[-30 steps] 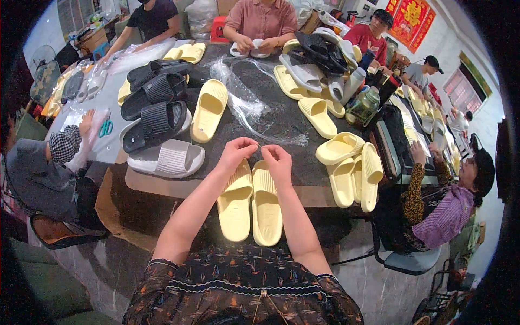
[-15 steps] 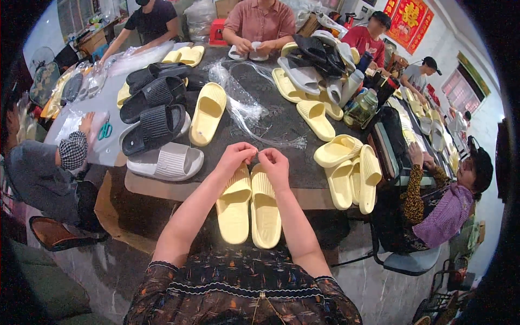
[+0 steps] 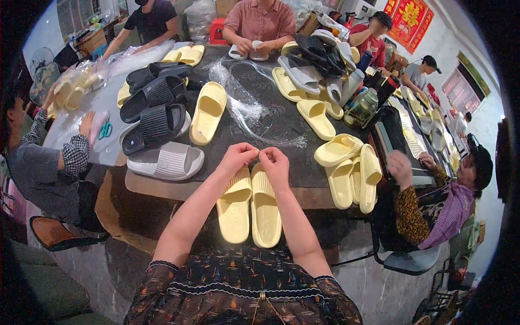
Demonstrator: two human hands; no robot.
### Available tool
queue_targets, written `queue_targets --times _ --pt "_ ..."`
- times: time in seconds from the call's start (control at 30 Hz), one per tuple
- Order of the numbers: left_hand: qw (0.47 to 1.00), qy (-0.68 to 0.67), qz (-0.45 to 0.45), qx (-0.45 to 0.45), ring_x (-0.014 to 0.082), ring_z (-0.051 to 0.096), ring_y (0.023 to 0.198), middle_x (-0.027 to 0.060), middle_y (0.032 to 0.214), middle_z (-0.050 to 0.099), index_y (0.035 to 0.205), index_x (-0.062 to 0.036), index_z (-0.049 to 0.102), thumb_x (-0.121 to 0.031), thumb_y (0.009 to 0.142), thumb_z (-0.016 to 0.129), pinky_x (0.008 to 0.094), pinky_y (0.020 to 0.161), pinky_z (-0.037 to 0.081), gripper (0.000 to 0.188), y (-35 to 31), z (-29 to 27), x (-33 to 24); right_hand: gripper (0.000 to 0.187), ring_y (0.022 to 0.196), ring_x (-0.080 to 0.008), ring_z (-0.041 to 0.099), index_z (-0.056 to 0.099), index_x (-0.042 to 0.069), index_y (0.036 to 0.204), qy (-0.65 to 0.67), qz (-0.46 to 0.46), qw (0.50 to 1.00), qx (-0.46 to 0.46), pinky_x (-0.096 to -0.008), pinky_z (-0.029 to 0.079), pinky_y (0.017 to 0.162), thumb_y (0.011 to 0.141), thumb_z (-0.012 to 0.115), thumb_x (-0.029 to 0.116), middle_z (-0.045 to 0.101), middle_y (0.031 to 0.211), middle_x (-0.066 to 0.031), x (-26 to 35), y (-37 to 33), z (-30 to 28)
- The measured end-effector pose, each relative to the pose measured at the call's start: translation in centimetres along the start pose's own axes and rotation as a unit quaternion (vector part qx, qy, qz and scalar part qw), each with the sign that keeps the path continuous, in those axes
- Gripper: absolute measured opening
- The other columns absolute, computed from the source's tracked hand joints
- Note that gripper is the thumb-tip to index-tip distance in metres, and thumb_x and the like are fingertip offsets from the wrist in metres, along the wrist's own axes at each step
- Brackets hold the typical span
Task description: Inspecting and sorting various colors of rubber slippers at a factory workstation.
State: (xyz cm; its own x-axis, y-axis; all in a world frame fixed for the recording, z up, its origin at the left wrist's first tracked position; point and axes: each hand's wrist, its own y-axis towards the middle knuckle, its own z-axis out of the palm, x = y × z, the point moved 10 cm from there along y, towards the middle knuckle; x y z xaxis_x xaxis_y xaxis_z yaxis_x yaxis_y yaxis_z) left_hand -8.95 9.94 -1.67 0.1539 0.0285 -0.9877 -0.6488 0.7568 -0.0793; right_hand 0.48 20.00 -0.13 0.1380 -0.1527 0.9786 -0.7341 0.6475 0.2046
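Dark tabletop (image 3: 306, 172) spreads before you, with black slippers (image 3: 154, 127) and a grey slipper (image 3: 162, 164) at left, then a lone yellow slipper (image 3: 208, 115). Your left hand (image 3: 238, 157) pinches closed above the yellow pair (image 3: 235, 212) at the near edge; your right hand (image 3: 274, 167) pinches alongside. Whether either holds anything, I cannot tell. More yellow slippers (image 3: 355, 168) cluster right.

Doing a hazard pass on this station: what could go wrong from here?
Overhang: the yellow slippers below the left hand and right hand jut past the near table edge; a knock might tip them off.
Tangle: the clear strands lie loose beyond both hands and could snag.
Slide: the heaped slippers overlap loosely near the jar and might slip into it.
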Motion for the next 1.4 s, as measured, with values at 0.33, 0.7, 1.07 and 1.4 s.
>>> queue_targets --times 0.33,0.7,1.07,1.4 --pt "0.996 -0.064 -0.061 0.007 0.0026 0.045 0.059 -0.0063 0.069 0.055 0.083 -0.0079 0.066 -0.019 0.083 0.065 0.0187 0.052 0.032 0.011 -0.3 -0.1 1.0 0.007 0.063 -0.0017 0.050 0.065 0.002 0.084 0.006 0.005 1.000 -0.004 -0.0184 0.042 0.057 0.084 0.065 0.009 0.059 0.070 0.0044 -0.5 0.0 -0.1" --pt "0.995 -0.061 -0.071 0.045 0.0013 0.044 0.059 -0.0077 0.068 0.054 0.082 -0.0110 0.066 -0.020 0.081 0.065 0.0192 0.054 0.031 0.009 -0.2 0.3 1.0 0.010 0.063 -0.0017 0.049 0.062 0.000 0.086 0.035 0.006 0.999 0.032 -0.0187 0.041 0.057 0.086 0.062 0.010 0.058 0.073 0.0043 -0.3 0.1 1.0" --pt "0.994 -0.080 -0.070 0.034 0.0007 0.040 0.057 -0.0088 0.067 0.050 0.084 -0.0120 0.065 -0.022 0.083 0.063 0.0176 0.052 0.029 0.010 -1.3 0.4 0.5 0.010 0.065 -0.0019 0.051 0.064 0.001 0.086 0.052 0.032 0.998 0.034 -0.0183 0.041 0.058 0.084 0.064 0.011 0.060 0.074 0.0036 -0.9 -0.3 0.8" --pt "0.995 -0.060 -0.054 0.057 0.0006 0.039 0.055 -0.0091 0.064 0.048 0.085 -0.0110 0.065 -0.022 0.083 0.062 0.0192 0.049 0.028 0.012 0.0 0.2 0.8 0.010 0.064 -0.0011 0.049 0.063 0.001 0.085 0.043 0.034 0.998 0.042 -0.0182 0.040 0.057 0.086 0.062 0.011 0.058 0.071 0.0050 -0.6 0.1 1.0"
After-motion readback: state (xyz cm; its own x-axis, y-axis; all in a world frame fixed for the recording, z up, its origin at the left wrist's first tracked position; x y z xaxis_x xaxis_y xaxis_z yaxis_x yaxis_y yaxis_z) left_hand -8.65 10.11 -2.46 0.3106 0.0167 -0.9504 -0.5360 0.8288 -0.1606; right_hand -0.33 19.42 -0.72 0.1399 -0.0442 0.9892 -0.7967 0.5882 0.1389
